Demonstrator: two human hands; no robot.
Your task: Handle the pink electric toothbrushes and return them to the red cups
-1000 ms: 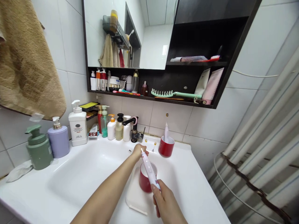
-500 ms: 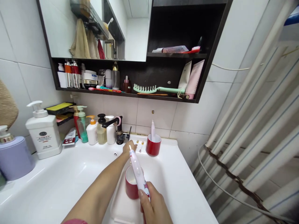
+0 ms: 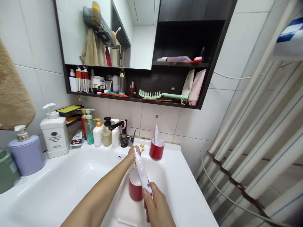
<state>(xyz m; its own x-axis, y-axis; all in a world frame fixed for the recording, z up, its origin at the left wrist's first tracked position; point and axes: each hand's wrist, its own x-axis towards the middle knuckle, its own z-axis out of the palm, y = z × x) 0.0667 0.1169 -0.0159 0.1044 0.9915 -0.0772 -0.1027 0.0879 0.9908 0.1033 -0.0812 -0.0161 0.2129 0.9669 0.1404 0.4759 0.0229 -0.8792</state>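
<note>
My right hand [image 3: 157, 205] is shut around the lower body of a white electric toothbrush [image 3: 142, 170] with a pink pattern, held tilted above a red cup [image 3: 135, 186] with a white inside. That cup stands in the white basin [image 3: 78, 176] on a white plastic tray [image 3: 124, 209]. My left hand [image 3: 133, 153] reaches to the basin's back edge, next to the toothbrush tip and near small yellow items [image 3: 142, 146]. Its fingers are curled, and whether it holds anything is hidden. A second red cup [image 3: 156, 149] holds an upright white electric toothbrush [image 3: 156, 134].
Pump bottles [image 3: 54, 135] and a black faucet [image 3: 123, 135] line the basin's back. A dark shelf unit [image 3: 132, 85] with toiletries and a mirror [image 3: 101, 34] hangs above. A striped shower curtain [image 3: 255, 138] hangs right, and a brown towel [image 3: 11, 91] hangs left.
The whole scene sits further left in the frame than a second ago, as the head view has turned right. The toothbrush stays in my right hand, above the red cup.
</note>
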